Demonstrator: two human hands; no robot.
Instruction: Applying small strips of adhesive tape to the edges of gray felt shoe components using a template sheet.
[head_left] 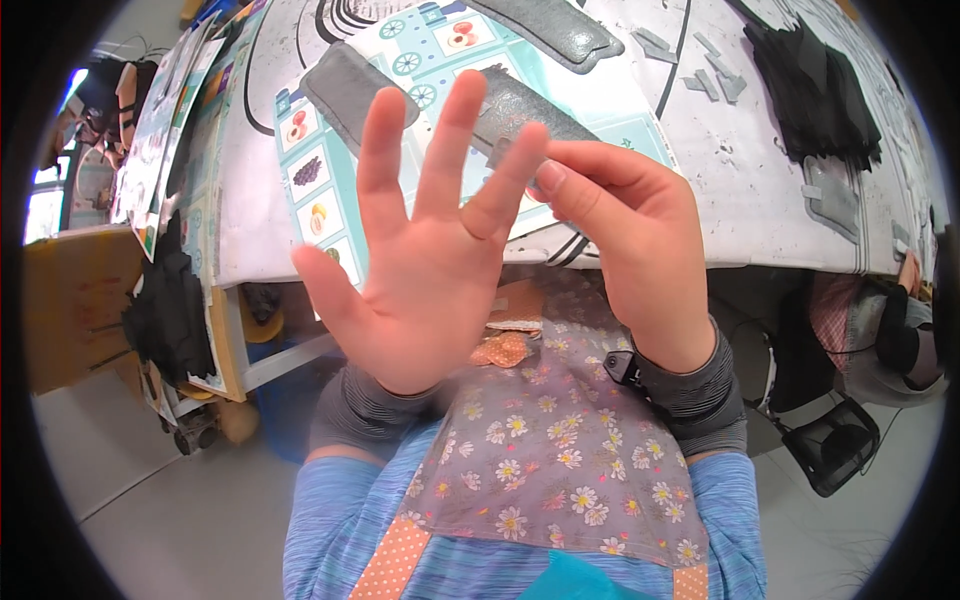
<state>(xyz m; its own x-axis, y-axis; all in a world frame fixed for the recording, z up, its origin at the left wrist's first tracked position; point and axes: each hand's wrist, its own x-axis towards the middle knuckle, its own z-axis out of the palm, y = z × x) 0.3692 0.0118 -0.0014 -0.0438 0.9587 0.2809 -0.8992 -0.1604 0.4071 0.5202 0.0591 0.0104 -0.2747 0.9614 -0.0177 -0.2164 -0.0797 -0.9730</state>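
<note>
My left hand [415,280] is raised palm toward me above the table's near edge, its thumb and visible fingers spread. Beside it my right hand [655,235] is closed in a pinch, thumb and forefinger tips at the tip of a left finger. Whatever the pinch holds, if anything, is too small or hidden to make out. Behind the hands lie a dull grey padded piece [350,92] and a shiny grey piece [535,108], partly covered by my fingers. Both rest on a pale blue printed sheet [305,215] with fruit pictures.
Another grey piece [560,35] lies farther back. Small grey scraps [720,80] and a black fabric pile [805,85] are at the right, near a grey packet-like piece [830,205]. More black fabric [170,315] hangs at left by a cardboard box [80,310]. Another person [900,340] sits at right.
</note>
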